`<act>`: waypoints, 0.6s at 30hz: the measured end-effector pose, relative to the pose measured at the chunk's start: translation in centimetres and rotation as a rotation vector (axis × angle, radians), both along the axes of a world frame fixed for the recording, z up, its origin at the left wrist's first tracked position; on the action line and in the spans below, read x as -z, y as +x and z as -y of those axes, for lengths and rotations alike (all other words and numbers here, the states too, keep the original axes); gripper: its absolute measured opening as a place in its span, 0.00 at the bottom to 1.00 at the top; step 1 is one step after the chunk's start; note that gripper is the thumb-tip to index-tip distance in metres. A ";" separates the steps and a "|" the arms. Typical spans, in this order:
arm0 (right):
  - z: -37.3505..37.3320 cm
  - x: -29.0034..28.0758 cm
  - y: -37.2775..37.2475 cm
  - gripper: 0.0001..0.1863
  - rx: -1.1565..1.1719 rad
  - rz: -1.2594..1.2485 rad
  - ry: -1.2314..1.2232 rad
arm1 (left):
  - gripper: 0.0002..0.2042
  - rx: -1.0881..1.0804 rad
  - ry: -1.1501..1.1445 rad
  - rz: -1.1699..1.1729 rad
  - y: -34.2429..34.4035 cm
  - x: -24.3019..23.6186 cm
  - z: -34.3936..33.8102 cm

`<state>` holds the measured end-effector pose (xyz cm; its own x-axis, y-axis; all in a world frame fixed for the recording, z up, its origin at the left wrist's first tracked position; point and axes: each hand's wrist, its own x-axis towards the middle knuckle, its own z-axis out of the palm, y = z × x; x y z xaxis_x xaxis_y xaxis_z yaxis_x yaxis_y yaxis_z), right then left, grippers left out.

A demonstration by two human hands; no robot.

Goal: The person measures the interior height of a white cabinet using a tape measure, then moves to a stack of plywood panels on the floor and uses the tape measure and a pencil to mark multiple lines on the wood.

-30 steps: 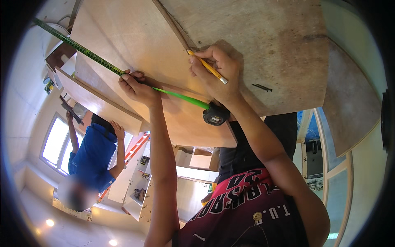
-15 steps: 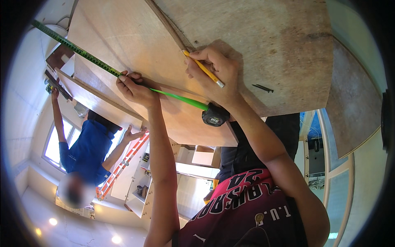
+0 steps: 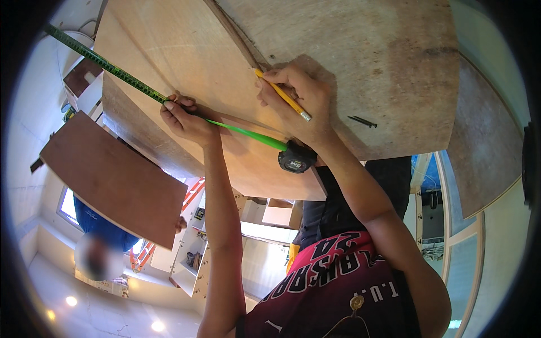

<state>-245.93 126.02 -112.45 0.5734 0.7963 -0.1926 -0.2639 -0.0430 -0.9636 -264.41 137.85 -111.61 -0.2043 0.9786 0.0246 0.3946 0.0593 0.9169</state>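
My left hand [image 3: 189, 121] pinches the green blade of a tape measure [image 3: 297, 157], which stretches over a pale plywood panel [image 3: 169, 56] toward the far left. The black case sits at the panel's near edge, beside my right wrist. Closed round a yellow pencil [image 3: 292, 103], my right hand [image 3: 298, 96] keeps its tip by the seam where the pale panel meets a greyer, stained plywood sheet [image 3: 366, 62]. Two dark nails or screws [image 3: 362, 121] lie on that sheet, right of my right hand.
At the left, a co-worker in a blue shirt [image 3: 98, 225] is partly hidden behind a brown board [image 3: 115, 180]. An orange ladder [image 3: 143, 254] and open cabinets [image 3: 191, 262] stand beyond my left forearm. Another sheet [image 3: 484, 135] leans at the right.
The co-worker's board has tipped so its broad brown face shows, covering much of the co-worker. My hands, the tape measure and the pencil have hardly moved.
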 end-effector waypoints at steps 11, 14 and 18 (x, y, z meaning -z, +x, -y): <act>0.1 0.0 0.1 0.04 -0.013 0.014 -0.004 | 0.12 -0.011 -0.031 -0.121 0.4 -0.5 0.1; 0.1 -0.1 -0.1 0.05 -0.001 -0.018 -0.011 | 0.12 -0.005 -0.024 -0.063 0.1 -0.3 0.1; 0.1 -0.2 0.0 0.07 0.022 -0.023 0.008 | 0.12 -0.006 -0.016 -0.034 0.2 -0.4 0.1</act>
